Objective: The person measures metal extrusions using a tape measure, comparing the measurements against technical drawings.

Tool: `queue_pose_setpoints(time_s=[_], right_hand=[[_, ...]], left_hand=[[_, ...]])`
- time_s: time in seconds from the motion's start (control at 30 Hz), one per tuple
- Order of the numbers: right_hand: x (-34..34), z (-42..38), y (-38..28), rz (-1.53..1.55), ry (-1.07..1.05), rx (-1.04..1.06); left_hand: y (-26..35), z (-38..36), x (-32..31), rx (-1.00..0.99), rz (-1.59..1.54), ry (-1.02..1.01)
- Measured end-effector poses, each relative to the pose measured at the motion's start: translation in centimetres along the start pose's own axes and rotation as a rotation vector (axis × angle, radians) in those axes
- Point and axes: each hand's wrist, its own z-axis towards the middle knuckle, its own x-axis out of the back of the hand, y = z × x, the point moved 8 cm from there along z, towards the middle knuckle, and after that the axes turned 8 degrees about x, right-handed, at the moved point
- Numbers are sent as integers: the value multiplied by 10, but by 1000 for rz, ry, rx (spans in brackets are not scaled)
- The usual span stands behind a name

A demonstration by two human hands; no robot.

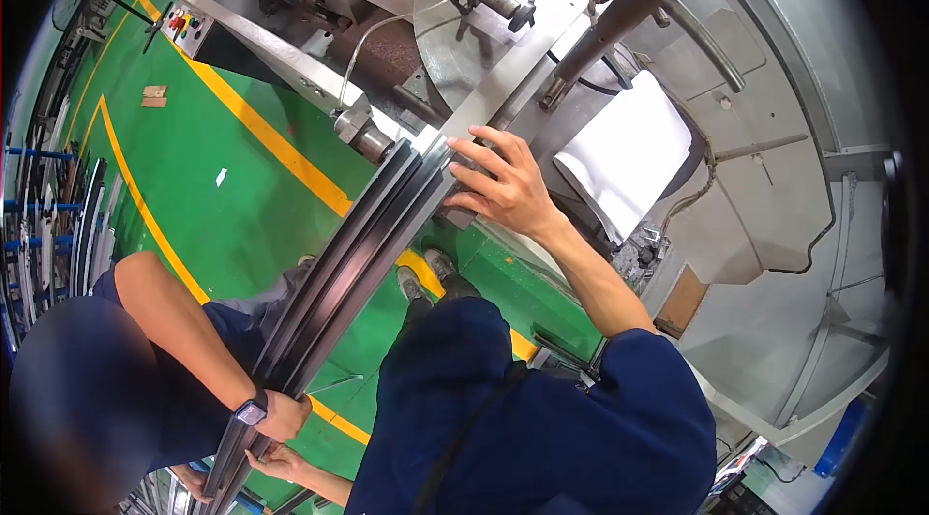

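Note:
A bundle of long, dark, curved metal bars (358, 263) runs from the lower left up into a grey machine (542, 41). My right hand (508, 188) lies on the upper end of the bundle beside the machine's roller (366, 136), fingers spread and hooked over the bars' edge. My left hand (279, 462) is low in the picture, cupped under the bundle's lower end. Just above it a co-worker's hand (283, 415), with a wristwatch, grips the same bars.
The co-worker in dark blue stands at the lower left. Below is a green floor (223, 176) with yellow lines. A white sheet (627, 152) lies on the machine to the right. Racks of more bars (48, 215) stand at the far left.

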Motion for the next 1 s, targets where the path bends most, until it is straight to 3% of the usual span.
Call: queue_pose_setpoints(time_s=[0.2, 0.47, 0.63, 1.0], right_hand=[[2, 7, 7, 18, -47, -181], [-4, -8, 2, -64, -129, -161], [-10, 3, -1, -148, -338, -199], [-11, 1, -17, -119, -322, -277]], left_hand=[[-7, -25, -51, -119, 2, 46], [-24, -26, -56, -123, -24, 66], [-34, -16, -47, -97, -62, -24], [-59, -23, -39, 51, -179, 153]])
